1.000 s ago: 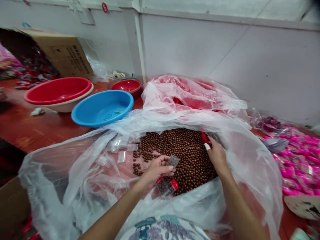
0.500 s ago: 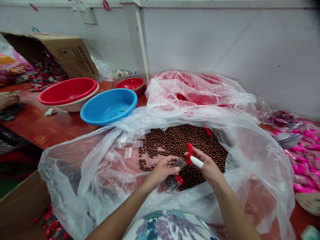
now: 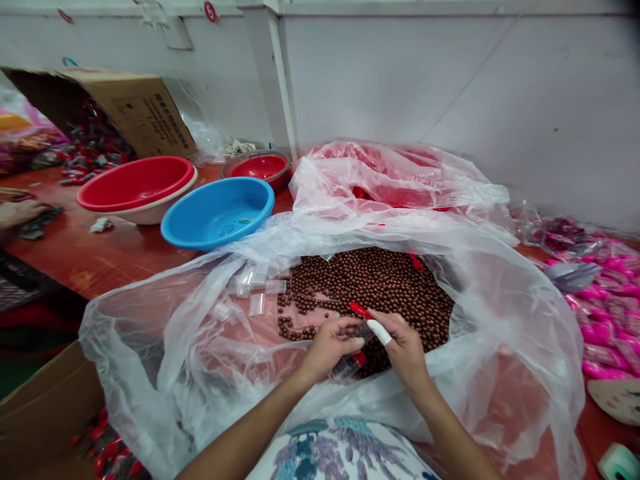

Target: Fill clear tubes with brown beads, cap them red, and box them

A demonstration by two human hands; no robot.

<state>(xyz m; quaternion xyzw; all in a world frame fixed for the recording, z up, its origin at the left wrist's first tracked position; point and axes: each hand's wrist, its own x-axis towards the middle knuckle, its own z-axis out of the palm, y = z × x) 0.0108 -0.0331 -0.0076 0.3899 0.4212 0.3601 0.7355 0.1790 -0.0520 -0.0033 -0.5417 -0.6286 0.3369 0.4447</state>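
Over a pile of small brown balls, my two hands are almost touching. My left hand is closed on a small clear plastic case that seems to have brown balls in it. A red plastic piece is pinched in my right hand, one finger of which wears a white cover; its end meets the case. Just below my left hand lies another clear case with a red end, partly hidden. Several empty clear cases lie left of the balls.
A large clear plastic sheet surrounds the balls. Behind are a blue basin, a red basin and a bag of red pieces. Pink packets lie right; cardboard boxes stand left. Another person's hand rests at far left.
My right hand has moved left and slightly down, bringing the red piece from upright to slanted against the clear case. My left hand has barely moved. The other person's hand has shifted slightly.
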